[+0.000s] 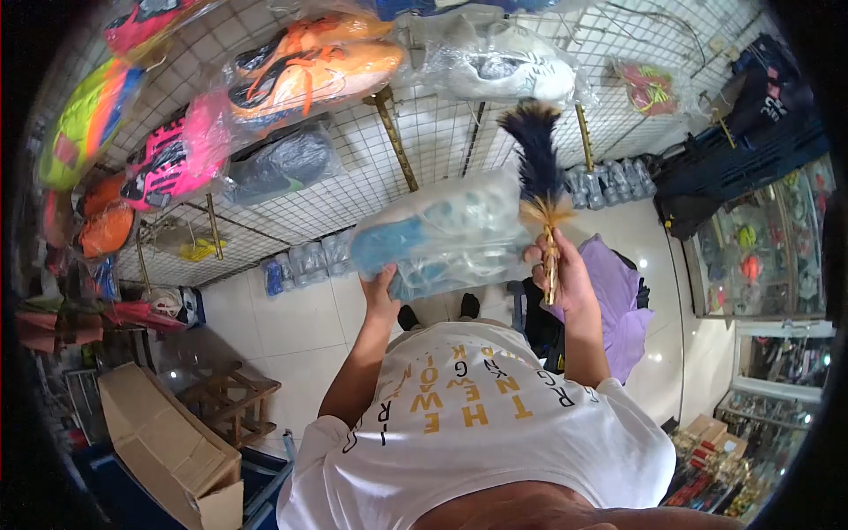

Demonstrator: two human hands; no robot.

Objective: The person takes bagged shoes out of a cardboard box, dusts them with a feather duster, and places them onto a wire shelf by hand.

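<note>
My left hand (382,291) is closed on the near left end of a pair of shoes in a clear plastic bag (450,234). Blue and whitish parts show through the plastic, and glare blurs their detail. Wrapped around the gold-coloured handle of a feather duster is my right hand (570,272). The duster (539,159) stands upright with its dark feathers at the top, beside the right end of the bagged shoes. Both hands are in front of my chest, above the floor.
A white wire grid wall (344,168) carries bagged shoes, including an orange pair (318,75) and a white pair (503,66). At lower left are a cardboard box (168,442) and a wooden stool (234,402). A purple cloth (618,305) hangs at right, near a glass case (760,247).
</note>
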